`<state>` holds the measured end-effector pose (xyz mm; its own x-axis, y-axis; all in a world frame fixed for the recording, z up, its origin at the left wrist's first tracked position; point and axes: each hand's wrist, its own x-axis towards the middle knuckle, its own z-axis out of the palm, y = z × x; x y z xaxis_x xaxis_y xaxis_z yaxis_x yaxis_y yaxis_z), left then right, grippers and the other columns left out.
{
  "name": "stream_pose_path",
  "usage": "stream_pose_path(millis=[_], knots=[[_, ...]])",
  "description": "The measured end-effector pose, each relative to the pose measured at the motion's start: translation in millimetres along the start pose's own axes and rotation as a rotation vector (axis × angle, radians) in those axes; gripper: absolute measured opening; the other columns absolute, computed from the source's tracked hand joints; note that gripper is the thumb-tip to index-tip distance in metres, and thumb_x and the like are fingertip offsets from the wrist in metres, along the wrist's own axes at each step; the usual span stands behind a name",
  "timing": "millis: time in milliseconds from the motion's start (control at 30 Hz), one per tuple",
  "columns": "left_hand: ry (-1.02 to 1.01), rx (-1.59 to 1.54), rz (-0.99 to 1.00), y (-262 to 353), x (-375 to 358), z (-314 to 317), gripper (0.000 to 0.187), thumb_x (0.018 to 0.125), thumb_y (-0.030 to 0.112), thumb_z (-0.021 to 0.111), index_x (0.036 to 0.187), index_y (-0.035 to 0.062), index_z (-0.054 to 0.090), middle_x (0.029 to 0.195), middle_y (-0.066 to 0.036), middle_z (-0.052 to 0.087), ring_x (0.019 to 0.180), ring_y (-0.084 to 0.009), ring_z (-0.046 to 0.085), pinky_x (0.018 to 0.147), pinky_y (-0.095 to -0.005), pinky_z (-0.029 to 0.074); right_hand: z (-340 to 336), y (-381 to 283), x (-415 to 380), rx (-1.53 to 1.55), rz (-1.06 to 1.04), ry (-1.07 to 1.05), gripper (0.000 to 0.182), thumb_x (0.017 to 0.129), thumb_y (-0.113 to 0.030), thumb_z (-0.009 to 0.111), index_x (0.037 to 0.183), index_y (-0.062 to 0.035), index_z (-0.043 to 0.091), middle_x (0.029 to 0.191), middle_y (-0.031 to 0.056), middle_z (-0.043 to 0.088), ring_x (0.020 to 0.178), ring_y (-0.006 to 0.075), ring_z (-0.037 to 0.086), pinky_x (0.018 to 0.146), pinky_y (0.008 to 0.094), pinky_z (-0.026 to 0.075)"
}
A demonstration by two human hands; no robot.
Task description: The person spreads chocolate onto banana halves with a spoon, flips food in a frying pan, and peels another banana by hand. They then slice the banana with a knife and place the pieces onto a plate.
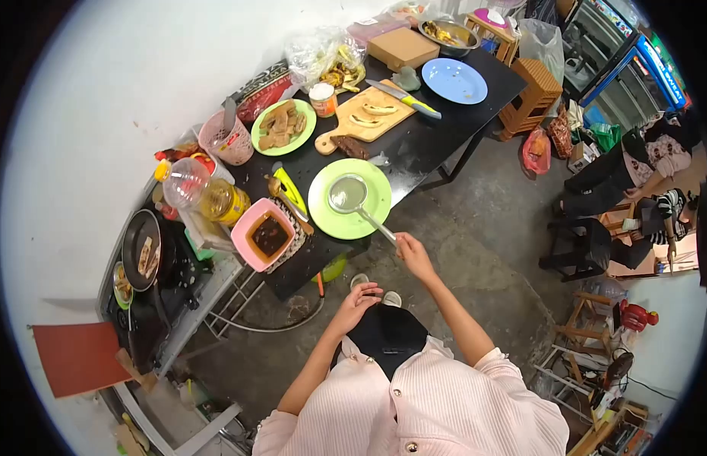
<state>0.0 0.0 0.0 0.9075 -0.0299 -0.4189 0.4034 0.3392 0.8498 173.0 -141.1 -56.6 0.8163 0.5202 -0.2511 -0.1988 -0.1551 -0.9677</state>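
Note:
My right hand [414,255] grips the handle of a fine-mesh strainer [347,194]. The strainer's round head is over a light green plate [322,214] at the black table's near edge. In front of my body, my left hand [356,307] holds nothing, its fingers loosely bent and apart. Left of the plate stands a pink square bowl [241,242] with dark brown liquid. Between them lie a yellow-handled utensil [291,186] and a wooden spoon [278,191]. Beyond the plate, a wooden cutting board [352,114] bears pieces of sliced banana [379,110] and a knife [403,96].
At the left, a frying pan [134,266] with food sits on a stove. Oil bottles [226,204], a green plate of brown pieces [264,146] and a blue plate [454,80] stand around. A person [605,178] sits at the right, near stools [529,95].

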Motion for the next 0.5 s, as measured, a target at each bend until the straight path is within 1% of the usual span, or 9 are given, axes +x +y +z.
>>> stream_pose_path(millis=[67, 100, 167, 200, 300, 367, 433, 467, 500], knots=[[0.032, 0.052, -0.027, 8.6, -3.4, -0.5, 0.035, 0.092, 0.011, 0.050, 0.126, 0.0022, 0.044, 0.119, -0.010, 0.055, 0.107, -0.0173, 0.055, 0.095, -0.0292, 0.041, 12.3, 4.4, -12.1, -0.102, -0.053, 0.032, 0.028, 0.095, -0.028, 0.045, 0.102, -0.0018, 0.054, 0.065, 0.0048, 0.056, 0.059, 0.0131, 0.052, 0.057, 0.0281, 0.042], [-0.020, 0.012, -0.011, 15.4, 36.4, 15.4, 0.035, 0.092, 0.011, 0.049, 0.125, 0.0022, 0.044, 0.117, -0.009, 0.055, 0.104, -0.0164, 0.055, 0.094, -0.0286, 0.041, -22.4, -6.9, 6.4, -0.185, -0.009, 0.028, 0.027, 0.096, -0.027, 0.045, 0.101, -0.0022, 0.053, 0.065, 0.0035, 0.055, 0.060, 0.0118, 0.051, 0.057, 0.0270, 0.041], [-0.081, 0.020, -0.005, 26.5, 50.6, 8.5, 0.034, 0.092, 0.012, 0.049, 0.124, 0.0023, 0.045, 0.113, -0.008, 0.056, 0.100, -0.0145, 0.056, 0.092, -0.0275, 0.042, -20.0, -17.6, 10.7, -0.253, 0.064, 0.007, 0.025, 0.096, -0.027, 0.045, 0.099, -0.0029, 0.051, 0.065, 0.0010, 0.051, 0.061, 0.0090, 0.048, 0.057, 0.0250, 0.040], [-0.106, 0.046, -0.027, 30.8, 57.2, -0.5, 0.034, 0.092, 0.013, 0.050, 0.124, 0.0026, 0.046, 0.111, -0.008, 0.056, 0.097, -0.0136, 0.056, 0.090, -0.0269, 0.042, -14.6, -22.3, 14.2, -0.311, 0.078, -0.026, 0.026, 0.096, -0.029, 0.047, 0.099, -0.0028, 0.049, 0.068, 0.0037, 0.055, 0.064, 0.0119, 0.052, 0.060, 0.0275, 0.042], [-0.190, 0.118, -0.077, 38.5, 83.8, -2.1, 0.031, 0.091, 0.013, 0.051, 0.120, 0.0029, 0.048, 0.104, -0.006, 0.057, 0.090, -0.0111, 0.055, 0.085, -0.0248, 0.043, -22.6, -25.0, 23.6, -0.360, 0.155, -0.112, 0.026, 0.095, -0.028, 0.048, 0.101, -0.0029, 0.048, 0.071, 0.0058, 0.057, 0.066, 0.0133, 0.054, 0.062, 0.0289, 0.044], [-0.213, 0.199, -0.104, 50.7, 96.0, 4.4, 0.028, 0.091, 0.013, 0.053, 0.116, 0.0024, 0.050, 0.100, -0.004, 0.058, 0.086, -0.0093, 0.054, 0.080, -0.0234, 0.045, -30.4, -28.0, 24.9, -0.395, 0.144, -0.175, 0.029, 0.095, -0.030, 0.048, 0.106, -0.0033, 0.047, 0.073, 0.0072, 0.058, 0.067, 0.0148, 0.055, 0.063, 0.0298, 0.044], [-0.270, 0.175, -0.122, 61.9, 105.9, 10.1, 0.026, 0.091, 0.015, 0.053, 0.114, 0.0035, 0.051, 0.095, -0.001, 0.056, 0.082, -0.0081, 0.053, 0.076, -0.0223, 0.044, -36.7, -37.4, 33.4, -0.426, 0.120, -0.247, 0.032, 0.094, -0.031, 0.049, 0.110, -0.0037, 0.046, 0.075, 0.0087, 0.059, 0.067, 0.0162, 0.056, 0.064, 0.0307, 0.045], [-0.304, 0.163, -0.132, 67.7, 109.5, 13.9, 0.026, 0.091, 0.016, 0.054, 0.114, 0.0039, 0.051, 0.094, -0.001, 0.056, 0.081, -0.0076, 0.052, 0.074, -0.0220, 0.043, -40.5, -41.7, 37.6, -0.449, 0.162, -0.295, 0.034, 0.094, -0.031, 0.049, 0.115, -0.0045, 0.045, 0.078, 0.0113, 0.061, 0.070, 0.0179, 0.058, 0.066, 0.0308, 0.046], [-0.335, 0.146, -0.145, 73.8, 112.7, 19.8, 0.025, 0.091, 0.016, 0.054, 0.114, 0.0042, 0.051, 0.093, 0.000, 0.055, 0.080, -0.0072, 0.052, 0.073, -0.0216, 0.043, -43.6, -41.0, 41.9, -0.371, 0.173, -0.340, 0.038, 0.094, -0.034, 0.047, 0.117, -0.0039, 0.043, 0.084, 0.0155, 0.063, 0.076, 0.0235, 0.062, 0.070, 0.0335, 0.047]])
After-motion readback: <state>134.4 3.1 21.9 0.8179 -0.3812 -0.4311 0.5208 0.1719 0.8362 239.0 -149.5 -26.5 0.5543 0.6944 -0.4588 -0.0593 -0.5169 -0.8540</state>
